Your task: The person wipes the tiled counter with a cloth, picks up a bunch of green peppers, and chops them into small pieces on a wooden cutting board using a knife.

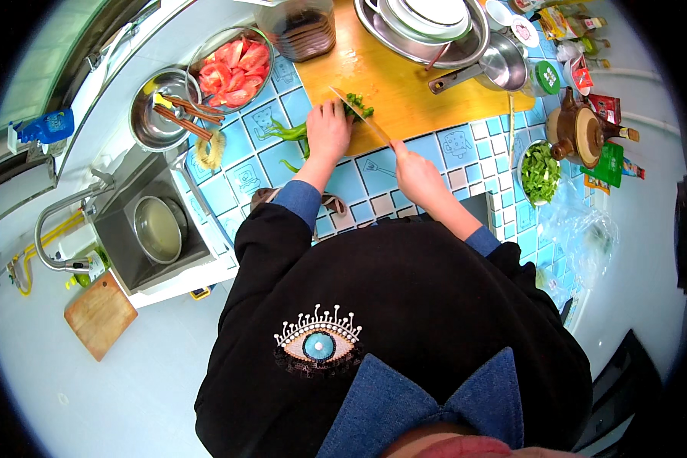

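My right hand (421, 182) is closed round the handle of a knife (368, 122). Its blade slants away to the left over a yellow-orange cutting board (427, 107). My left hand (328, 131) is closed, fingers bent, on long green peppers (286, 132) at the board's left edge. Their tails stick out to the left over the blue tiles. Beside the blade and my left fingertips lies a small heap of chopped green pepper (356, 104). The exact spot where the fingers grip is hidden under my left hand.
Cut tomatoes fill a bowl (237, 70) at the far left, beside a steel bowl (154, 114). Steel basins (466, 57) and a saucepan (504, 65) stand far right. A bowl of chopped greens (540, 174) and a brown clay pot (576, 133) are right. The sink (122, 229) is left.
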Action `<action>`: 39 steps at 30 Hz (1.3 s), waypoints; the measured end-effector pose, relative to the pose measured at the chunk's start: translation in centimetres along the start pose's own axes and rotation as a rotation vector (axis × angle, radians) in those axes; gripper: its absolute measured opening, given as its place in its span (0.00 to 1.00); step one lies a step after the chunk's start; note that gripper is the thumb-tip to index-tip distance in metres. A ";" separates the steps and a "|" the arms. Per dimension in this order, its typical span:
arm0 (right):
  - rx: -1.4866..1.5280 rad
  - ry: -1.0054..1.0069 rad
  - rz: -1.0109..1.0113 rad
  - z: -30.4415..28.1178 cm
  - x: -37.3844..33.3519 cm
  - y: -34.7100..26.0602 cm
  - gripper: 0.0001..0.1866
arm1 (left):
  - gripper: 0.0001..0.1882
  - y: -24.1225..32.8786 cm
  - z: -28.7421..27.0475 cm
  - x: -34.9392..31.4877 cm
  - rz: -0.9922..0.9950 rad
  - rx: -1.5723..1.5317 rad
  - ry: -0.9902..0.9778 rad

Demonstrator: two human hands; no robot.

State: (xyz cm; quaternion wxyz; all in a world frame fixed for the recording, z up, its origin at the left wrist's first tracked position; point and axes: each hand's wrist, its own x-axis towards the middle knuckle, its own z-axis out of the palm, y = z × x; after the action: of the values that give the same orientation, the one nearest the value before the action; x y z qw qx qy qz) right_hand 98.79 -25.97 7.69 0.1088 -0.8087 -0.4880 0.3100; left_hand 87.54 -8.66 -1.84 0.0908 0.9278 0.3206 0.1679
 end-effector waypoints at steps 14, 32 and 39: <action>-0.006 0.003 -0.022 -1.3 0.4 -0.9 0.19 | 0.17 0.4 1.0 -0.3 -0.079 -0.009 0.148; 0.216 0.262 -0.050 -0.7 -1.1 2.4 0.21 | 0.46 0.4 -2.5 0.1 0.071 0.078 -0.217; -0.099 0.355 0.101 -0.2 -4.2 7.8 0.30 | 0.29 -0.1 -2.3 1.7 0.037 0.206 -0.389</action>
State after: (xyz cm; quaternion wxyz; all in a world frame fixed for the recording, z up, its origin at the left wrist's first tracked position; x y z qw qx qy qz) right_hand 103.14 -33.46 5.82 0.1375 -0.8785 -0.4345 0.1433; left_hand 87.91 -7.39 0.68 0.0526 0.9528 0.2954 -0.0461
